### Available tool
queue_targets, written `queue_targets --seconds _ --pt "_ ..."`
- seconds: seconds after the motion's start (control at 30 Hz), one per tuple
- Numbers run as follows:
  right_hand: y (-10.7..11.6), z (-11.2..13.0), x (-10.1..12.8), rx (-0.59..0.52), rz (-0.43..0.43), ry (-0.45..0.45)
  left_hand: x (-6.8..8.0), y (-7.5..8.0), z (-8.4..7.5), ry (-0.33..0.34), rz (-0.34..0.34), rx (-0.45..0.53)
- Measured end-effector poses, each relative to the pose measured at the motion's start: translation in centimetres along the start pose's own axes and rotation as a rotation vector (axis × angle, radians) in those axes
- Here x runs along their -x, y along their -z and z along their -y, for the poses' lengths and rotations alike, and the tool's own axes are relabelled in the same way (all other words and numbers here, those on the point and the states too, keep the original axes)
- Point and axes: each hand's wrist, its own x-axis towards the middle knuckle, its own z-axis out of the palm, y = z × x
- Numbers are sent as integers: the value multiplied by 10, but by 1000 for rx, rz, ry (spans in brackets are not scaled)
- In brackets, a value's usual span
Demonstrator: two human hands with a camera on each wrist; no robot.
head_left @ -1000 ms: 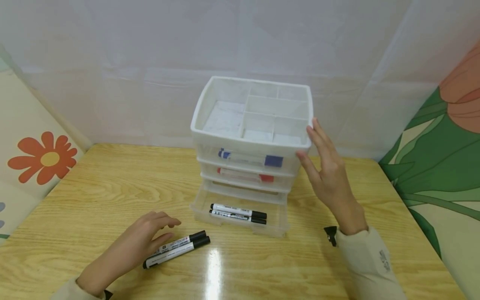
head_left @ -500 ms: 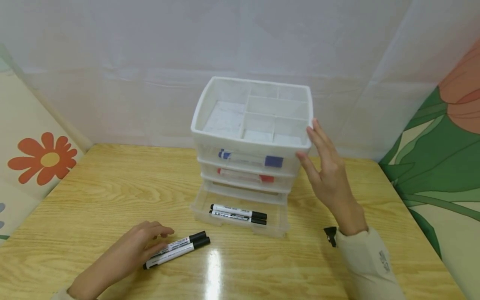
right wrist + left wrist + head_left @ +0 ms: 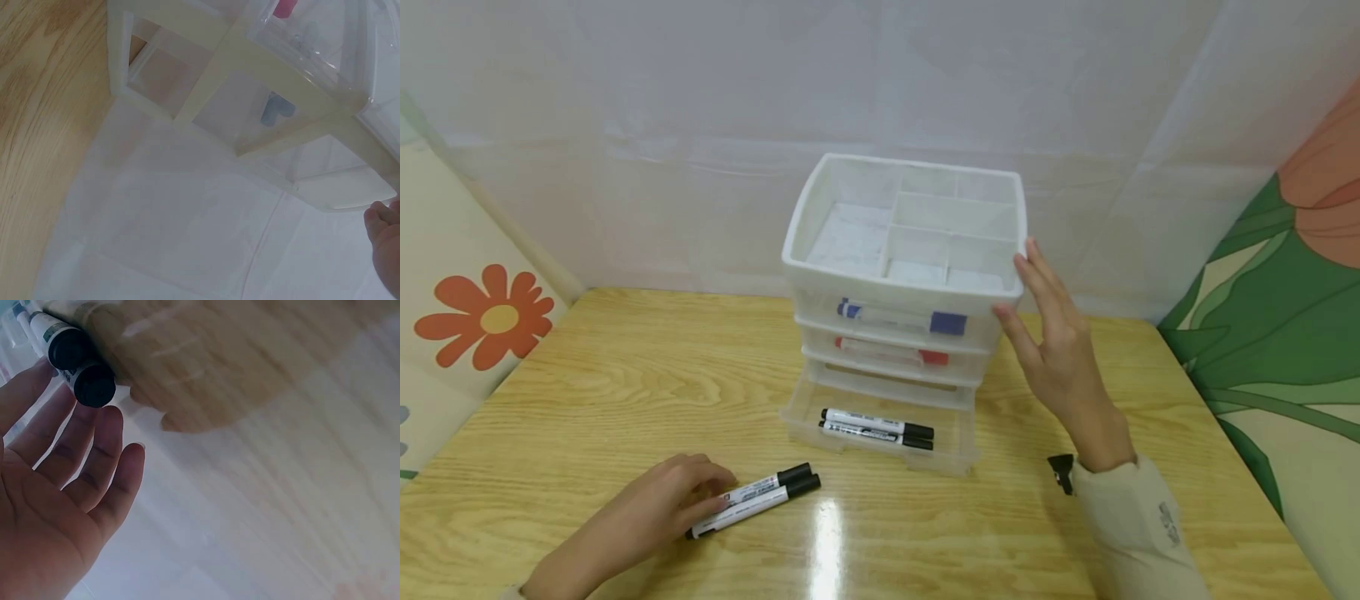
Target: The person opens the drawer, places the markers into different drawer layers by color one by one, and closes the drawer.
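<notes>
Two black-capped white markers (image 3: 756, 504) lie side by side on the wooden table. My left hand (image 3: 651, 504) is at their left end, its thumb and index finger right beside them. In the left wrist view, the black marker ends (image 3: 95, 387) show by the loosely bent fingers (image 3: 109, 434). My right hand (image 3: 1063, 358) rests with extended fingers on the right front corner of a white drawer organizer (image 3: 902, 287). Its bottom drawer (image 3: 955, 454) is pulled out and holds two more black-capped markers (image 3: 872, 421). The right fingertips (image 3: 378, 219) also show at the organizer's edge.
Behind the closed upper drawer fronts show a blue marker (image 3: 898, 317) and a red marker (image 3: 891, 350). The organizer's top tray has several compartments (image 3: 951, 217). A white sheet (image 3: 700, 167) hangs behind the table (image 3: 647, 358); flower-patterned panels (image 3: 1285, 333) stand at the sides.
My left hand has moved down and slightly left, closer to the two loose markers. The right hand stays on the organizer's corner, and the markers have not moved.
</notes>
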Motion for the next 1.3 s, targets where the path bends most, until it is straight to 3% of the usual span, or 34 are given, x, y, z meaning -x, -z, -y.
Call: queue_targets --seconds 0.23,0.43,0.73,1.03,1.3 --pt "-1 1 0 -11 -12 -1 7 2 6 23 47 25" --pt "-1 0 0 -8 -5 -3 8 1 5 21 47 17" --pt "-1 0 0 -2 -4 -2 6 3 2 80 60 35" --pt "0 1 0 -5 -8 2 5 8 -6 91 -7 37" --pt "0 0 0 4 1 3 1 10 -20 -6 -157 -12"
